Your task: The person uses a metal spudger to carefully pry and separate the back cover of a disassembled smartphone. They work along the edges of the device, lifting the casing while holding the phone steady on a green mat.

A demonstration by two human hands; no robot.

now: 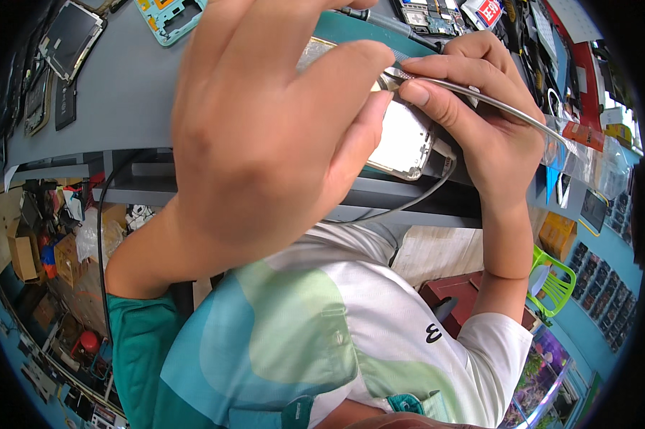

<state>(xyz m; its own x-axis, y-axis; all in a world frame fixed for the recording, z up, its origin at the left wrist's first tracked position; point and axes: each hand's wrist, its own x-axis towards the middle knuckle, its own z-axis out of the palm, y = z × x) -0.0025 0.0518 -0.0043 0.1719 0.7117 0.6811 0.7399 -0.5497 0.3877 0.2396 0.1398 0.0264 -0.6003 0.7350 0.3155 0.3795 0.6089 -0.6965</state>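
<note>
My right hand (pixel 490 100) pinches a slim metal pry tool (pixel 508 109) between thumb and fingers. Its textured part lies at the fingertips, and its long shaft runs back across the hand. My left hand (pixel 265 121) looms large, with thumb and index finger curled around a small silvery spot beside the tool's tip; what they hold there I cannot make out. Below both hands lies a phone (pixel 402 146) with a bright white face and a thin metal frame. The left hand covers much of it.
A grey cable (pixel 437 187) meets the phone's lower right corner. Beyond lie a green mat (pixel 344 30), a dark pen-shaped tool (pixel 397 32) and an opened phone (pixel 431 16). A light-blue frame (pixel 166 25) and dark phone screens (pixel 72 39) rest at left. Clear plastic bags (pixel 594 168) hang at right.
</note>
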